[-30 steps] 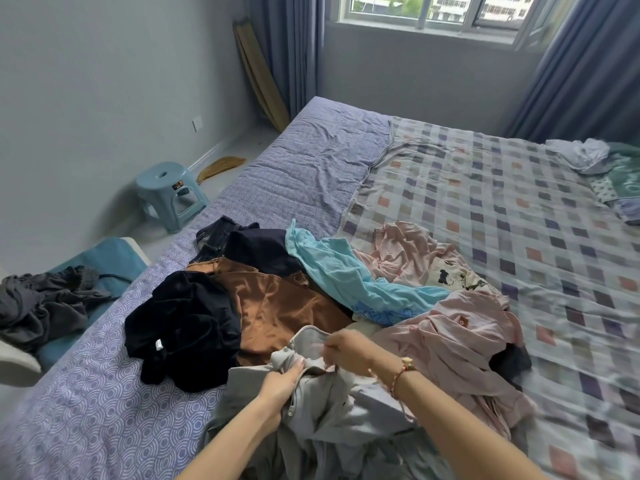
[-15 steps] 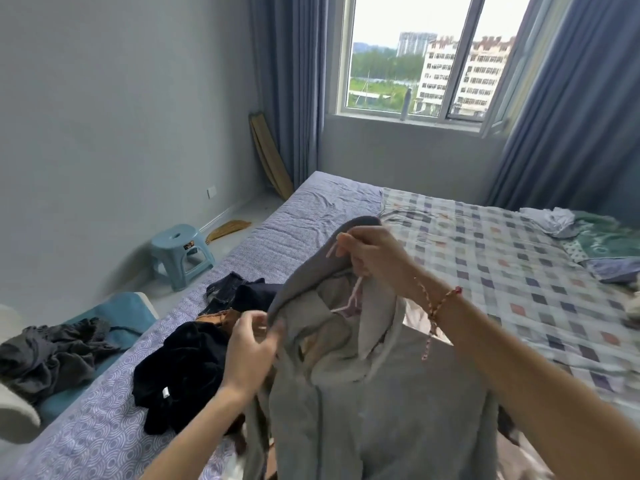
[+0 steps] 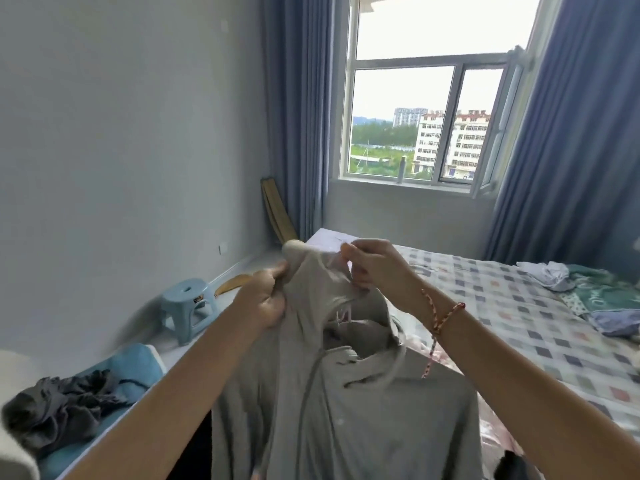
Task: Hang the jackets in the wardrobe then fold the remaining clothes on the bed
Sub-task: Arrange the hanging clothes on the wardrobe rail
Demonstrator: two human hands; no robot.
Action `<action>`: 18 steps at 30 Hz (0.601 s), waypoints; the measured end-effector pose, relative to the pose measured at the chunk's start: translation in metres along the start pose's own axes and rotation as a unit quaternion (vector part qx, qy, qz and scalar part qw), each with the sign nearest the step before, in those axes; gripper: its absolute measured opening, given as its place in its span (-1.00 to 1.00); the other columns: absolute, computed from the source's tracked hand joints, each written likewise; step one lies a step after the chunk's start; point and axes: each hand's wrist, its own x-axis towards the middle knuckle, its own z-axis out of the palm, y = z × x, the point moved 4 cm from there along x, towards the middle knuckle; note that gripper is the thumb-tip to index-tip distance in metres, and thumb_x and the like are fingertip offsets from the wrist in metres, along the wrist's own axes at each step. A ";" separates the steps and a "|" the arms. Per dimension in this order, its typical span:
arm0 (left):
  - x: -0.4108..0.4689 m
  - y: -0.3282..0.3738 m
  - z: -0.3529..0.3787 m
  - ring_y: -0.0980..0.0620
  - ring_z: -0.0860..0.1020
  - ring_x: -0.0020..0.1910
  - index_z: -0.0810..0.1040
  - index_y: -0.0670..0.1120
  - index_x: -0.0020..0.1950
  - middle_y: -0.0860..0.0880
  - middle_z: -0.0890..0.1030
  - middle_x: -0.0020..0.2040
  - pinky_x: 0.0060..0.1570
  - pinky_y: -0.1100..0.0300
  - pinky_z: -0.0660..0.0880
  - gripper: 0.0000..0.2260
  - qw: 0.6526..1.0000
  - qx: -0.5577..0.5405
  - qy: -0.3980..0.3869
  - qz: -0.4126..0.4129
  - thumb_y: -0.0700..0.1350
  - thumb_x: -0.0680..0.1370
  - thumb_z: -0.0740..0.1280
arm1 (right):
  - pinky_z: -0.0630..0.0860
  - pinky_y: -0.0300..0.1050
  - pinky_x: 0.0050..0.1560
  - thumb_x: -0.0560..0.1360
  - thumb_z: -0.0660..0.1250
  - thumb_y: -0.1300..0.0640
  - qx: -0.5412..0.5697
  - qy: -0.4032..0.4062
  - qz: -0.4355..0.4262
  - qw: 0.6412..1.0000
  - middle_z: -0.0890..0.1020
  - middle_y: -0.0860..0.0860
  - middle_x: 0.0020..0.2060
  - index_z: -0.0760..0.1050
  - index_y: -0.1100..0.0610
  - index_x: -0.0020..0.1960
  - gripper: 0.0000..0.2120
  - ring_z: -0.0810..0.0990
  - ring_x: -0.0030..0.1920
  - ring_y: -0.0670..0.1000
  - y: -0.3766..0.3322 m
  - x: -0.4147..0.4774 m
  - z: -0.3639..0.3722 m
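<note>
Dangling beneath left grip [image 3: 265,301] and right grip [image 3: 375,268], grey hoodie [image 3: 346,427], its top pinched tight in both.

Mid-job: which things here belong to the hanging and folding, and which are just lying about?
Job: grey hooded jacket, gripped by left hand and right hand; checked bed.
Lying about: blue stool; windowsill bottle; dark grey cloth heap.

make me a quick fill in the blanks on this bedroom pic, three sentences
The left hand and the right hand hold up a ___ hoodie.
The blue stool stands on the ___.
The red bracelet sits on the ___ wrist.
Missing words: grey, floor, right.
</note>
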 end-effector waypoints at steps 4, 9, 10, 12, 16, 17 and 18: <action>-0.024 0.008 -0.027 0.04 0.59 -0.35 0.48 -0.25 -0.05 -0.15 0.61 -0.23 -0.25 0.26 0.54 -0.79 0.978 0.180 0.056 0.089 -0.45 0.55 0.10 | 0.31 -0.26 -0.49 0.59 0.19 0.23 0.004 0.020 -0.043 0.999 0.45 -0.10 -0.63 0.49 0.30 -0.27 -0.71 0.29 -0.57 -0.11 -0.039 0.000 -0.009; -0.060 0.029 -0.044 0.00 0.49 -0.31 0.47 -0.14 0.03 -0.15 0.53 -0.15 -0.40 0.23 0.49 -0.72 0.932 0.330 0.051 0.142 -0.48 0.48 0.19 | 0.37 -0.26 -0.47 0.56 0.24 0.18 -0.053 -0.023 -0.067 0.996 0.43 0.00 -0.57 0.51 0.22 -0.32 -0.71 0.36 -0.58 -0.14 -0.060 0.008 0.008; -0.071 0.036 -0.039 -0.02 0.48 -0.31 0.51 -0.15 -0.02 -0.14 0.53 -0.19 -0.42 0.24 0.50 -0.75 0.941 0.290 0.037 0.168 -0.46 0.46 0.22 | 0.38 -0.27 -0.48 0.56 0.25 0.17 -0.061 -0.031 -0.073 0.995 0.45 0.07 -0.52 0.52 0.21 -0.32 -0.71 0.37 -0.58 -0.14 -0.063 0.009 0.011; -0.089 0.051 -0.026 -0.04 0.49 -0.26 0.54 -0.13 -0.03 -0.13 0.53 -0.22 -0.36 0.27 0.52 -0.81 0.937 0.270 0.005 0.223 -0.25 0.37 0.35 | 0.38 -0.28 -0.49 0.56 0.26 0.16 -0.062 -0.036 -0.087 0.994 0.46 0.14 -0.48 0.54 0.23 -0.30 -0.72 0.38 -0.58 -0.13 -0.074 0.011 0.014; -0.097 0.038 -0.017 0.13 0.60 -0.07 0.58 0.01 0.07 0.08 0.65 -0.06 -0.01 0.28 0.53 -0.75 0.877 0.462 -0.071 0.114 0.02 0.42 0.45 | 0.37 -0.26 -0.46 0.55 0.27 0.15 -0.033 -0.028 -0.095 0.995 0.44 0.06 -0.51 0.55 0.19 -0.32 -0.71 0.36 -0.54 -0.10 -0.082 0.011 0.011; -0.098 0.034 -0.019 0.15 0.61 -0.13 0.62 -0.03 0.00 0.06 0.67 -0.10 -0.07 0.31 0.54 -0.85 0.877 0.463 -0.065 0.107 -0.14 0.44 0.45 | 0.36 -0.26 -0.45 0.55 0.27 0.14 -0.030 -0.028 -0.089 0.995 0.43 0.00 -0.55 0.55 0.19 -0.32 -0.71 0.35 -0.55 -0.11 -0.078 0.008 0.009; -0.098 0.038 -0.022 0.12 0.62 -0.22 0.66 -0.07 -0.09 0.01 0.67 -0.16 -0.17 0.30 0.55 -0.87 0.895 0.427 -0.056 0.120 -0.28 0.44 0.42 | 0.35 -0.26 -0.45 0.55 0.26 0.14 -0.029 -0.028 -0.087 0.995 0.41 -0.04 -0.58 0.55 0.20 -0.31 -0.71 0.35 -0.56 -0.12 -0.077 0.009 0.009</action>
